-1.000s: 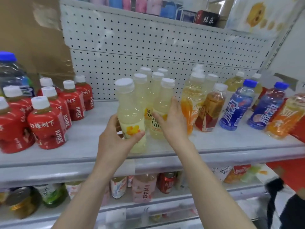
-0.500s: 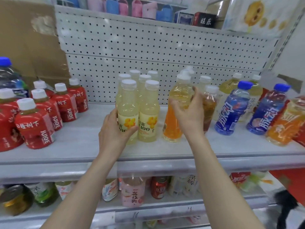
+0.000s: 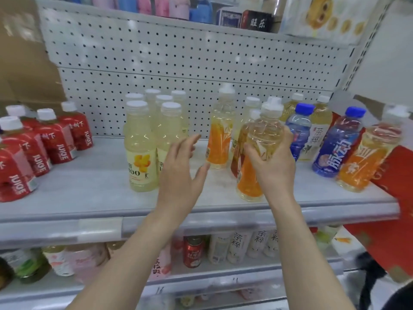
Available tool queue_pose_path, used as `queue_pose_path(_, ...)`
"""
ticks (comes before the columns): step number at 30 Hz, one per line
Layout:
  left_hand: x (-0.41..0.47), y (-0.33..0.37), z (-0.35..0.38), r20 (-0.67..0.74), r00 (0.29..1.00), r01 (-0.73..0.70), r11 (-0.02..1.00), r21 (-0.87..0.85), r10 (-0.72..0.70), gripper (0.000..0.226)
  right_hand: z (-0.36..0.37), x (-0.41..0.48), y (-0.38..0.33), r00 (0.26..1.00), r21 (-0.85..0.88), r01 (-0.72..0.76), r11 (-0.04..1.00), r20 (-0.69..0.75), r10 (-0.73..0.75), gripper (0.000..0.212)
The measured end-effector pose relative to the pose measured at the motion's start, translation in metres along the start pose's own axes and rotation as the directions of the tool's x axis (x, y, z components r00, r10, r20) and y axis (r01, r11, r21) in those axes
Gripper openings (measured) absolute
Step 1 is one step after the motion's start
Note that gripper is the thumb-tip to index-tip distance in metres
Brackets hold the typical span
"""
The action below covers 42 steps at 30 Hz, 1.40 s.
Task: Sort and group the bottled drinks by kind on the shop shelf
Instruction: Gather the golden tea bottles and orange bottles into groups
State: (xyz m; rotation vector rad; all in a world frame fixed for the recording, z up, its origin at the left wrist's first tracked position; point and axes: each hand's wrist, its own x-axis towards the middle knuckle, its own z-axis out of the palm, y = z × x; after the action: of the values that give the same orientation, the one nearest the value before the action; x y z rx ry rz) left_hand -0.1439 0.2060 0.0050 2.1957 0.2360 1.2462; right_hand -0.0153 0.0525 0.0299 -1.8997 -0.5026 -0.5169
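Observation:
My right hand point(image 3: 273, 166) grips an orange-labelled bottle point(image 3: 259, 148), tilted and raised off the grey shelf point(image 3: 89, 198). Behind it stand a second orange-labelled bottle point(image 3: 220, 133) and a brown tea bottle, mostly hidden. My left hand point(image 3: 181, 173) hovers with fingers spread, holding nothing, just right of a cluster of pale yellow bottles point(image 3: 140, 148). Red juice bottles point(image 3: 53, 139) are grouped at the left. Blue-capped bottles point(image 3: 335, 146) and a leaning orange bottle point(image 3: 366, 157) stand at the right.
A pegboard back wall point(image 3: 178, 63) closes the shelf. The shelf below holds cans point(image 3: 193, 251) and white-labelled bottles point(image 3: 239, 247). A red box point(image 3: 397, 198) sits at the right edge. Cardboard point(image 3: 26, 63) stands at the left.
My left hand has let go of the pale yellow bottle, which now stands in its cluster, and opened. My right hand has closed on an orange-labelled bottle and lifted it forward.

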Motion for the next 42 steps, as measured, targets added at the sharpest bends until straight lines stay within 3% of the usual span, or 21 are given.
queue_pose_path(2,0.020,0.006,0.030,0.140,0.980,0.143,0.990,-0.018,-0.139,0.071,-0.006,0.004,0.006,1.000,0.004,-0.002,1.000,-0.013,0.002,0.078)
queue_pose_path(6,0.068,-0.002,0.080,0.203,0.911,0.378,0.923,-0.068,-0.358,0.084,-0.007,0.005,0.017,1.000,0.103,-0.009,0.995,0.026,0.007,0.080)
queue_pose_path(12,0.098,-0.016,0.110,0.237,0.862,0.484,0.866,-0.125,-0.448,0.062,-0.007,0.012,0.031,0.988,0.218,-0.085,0.972,0.141,0.055,0.076)
queue_pose_path(17,0.082,-0.012,0.094,0.252,0.861,0.472,0.879,-0.069,-0.442,0.061,-0.010,0.011,0.036,0.975,0.291,-0.077,0.954,0.222,0.011,0.080)
queue_pose_path(27,0.026,0.009,0.038,0.280,0.905,0.396,0.878,-0.269,-0.322,0.039,-0.011,0.002,0.043,0.976,0.346,-0.038,0.937,0.216,-0.040,0.070)
queue_pose_path(36,0.013,0.029,-0.003,0.174,0.938,0.347,0.824,-0.448,-0.300,0.049,-0.006,-0.006,0.008,0.987,0.328,0.040,0.944,0.135,-0.089,0.064)
queue_pose_path(42,-0.025,0.012,-0.070,0.121,0.928,0.365,0.802,-0.472,-0.352,0.051,0.012,-0.042,-0.027,0.978,0.357,0.029,0.934,0.183,-0.100,0.069)
